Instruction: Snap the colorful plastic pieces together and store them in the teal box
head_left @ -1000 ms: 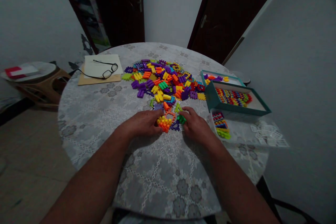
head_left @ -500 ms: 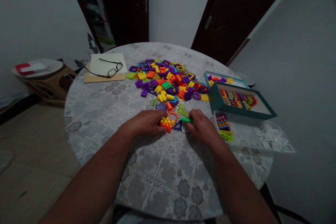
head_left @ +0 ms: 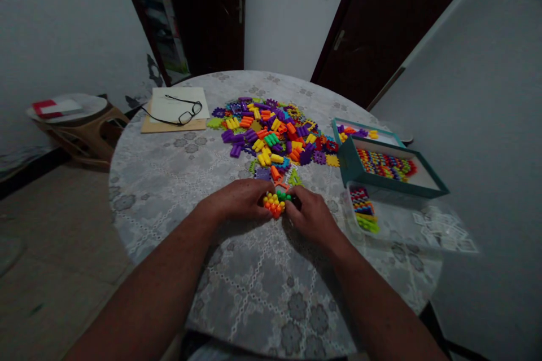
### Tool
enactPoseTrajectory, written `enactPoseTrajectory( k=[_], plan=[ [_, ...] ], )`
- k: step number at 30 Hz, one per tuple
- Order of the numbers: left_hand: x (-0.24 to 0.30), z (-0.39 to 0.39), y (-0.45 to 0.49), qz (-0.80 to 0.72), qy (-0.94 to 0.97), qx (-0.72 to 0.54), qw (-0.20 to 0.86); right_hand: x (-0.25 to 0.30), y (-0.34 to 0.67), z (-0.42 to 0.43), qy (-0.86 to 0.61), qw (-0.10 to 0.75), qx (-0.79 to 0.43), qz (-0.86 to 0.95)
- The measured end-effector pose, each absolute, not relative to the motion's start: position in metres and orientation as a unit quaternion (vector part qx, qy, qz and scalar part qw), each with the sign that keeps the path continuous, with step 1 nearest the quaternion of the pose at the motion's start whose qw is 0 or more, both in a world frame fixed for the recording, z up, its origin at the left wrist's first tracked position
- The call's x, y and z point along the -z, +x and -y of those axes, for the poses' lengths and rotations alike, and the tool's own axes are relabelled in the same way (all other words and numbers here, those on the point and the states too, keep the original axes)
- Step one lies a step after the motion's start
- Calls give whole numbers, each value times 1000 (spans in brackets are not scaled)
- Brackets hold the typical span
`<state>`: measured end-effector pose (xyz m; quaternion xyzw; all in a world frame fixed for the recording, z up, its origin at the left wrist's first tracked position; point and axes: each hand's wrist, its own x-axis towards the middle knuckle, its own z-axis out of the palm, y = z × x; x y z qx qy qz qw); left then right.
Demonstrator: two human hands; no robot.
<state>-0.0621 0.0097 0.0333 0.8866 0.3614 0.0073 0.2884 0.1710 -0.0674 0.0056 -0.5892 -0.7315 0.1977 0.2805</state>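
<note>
Near the front middle of the table, my left hand [head_left: 245, 197] is closed around the left side of a small cluster of yellow and orange plastic building pieces [head_left: 274, 206]. My right hand [head_left: 309, 208] pinches a green building piece [head_left: 283, 196] against the cluster's far right side. Whether the two have joined I cannot tell, as my fingers hide part of both. Just beyond the hands lie an orange piece [head_left: 276, 173], a light green triangular piece [head_left: 295, 177] and a purple flat piece [head_left: 263, 174].
A heap of mixed building pieces [head_left: 271, 132] covers the table's middle. On the right stand a teal box [head_left: 398, 185] and a clear tray [head_left: 355, 225], both holding pieces, near white frames [head_left: 444, 228]. Black glasses [head_left: 185, 118] lie on paper [head_left: 178, 96] at the left.
My right hand has moved left, bringing the green piece from apart to the cluster in my left hand. The view has shifted slightly.
</note>
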Motion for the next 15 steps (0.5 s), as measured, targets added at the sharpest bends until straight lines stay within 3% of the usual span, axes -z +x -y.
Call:
enactPoseTrajectory(
  k=[10,15],
  plan=[
    [-33,-9,-63,-353,890,-15,289,-7,169,76,-481,269,-217,806],
    [-30,-10,-63,-357,886,-29,295,-13,163,80,-501,230,-226,803]
  ],
)
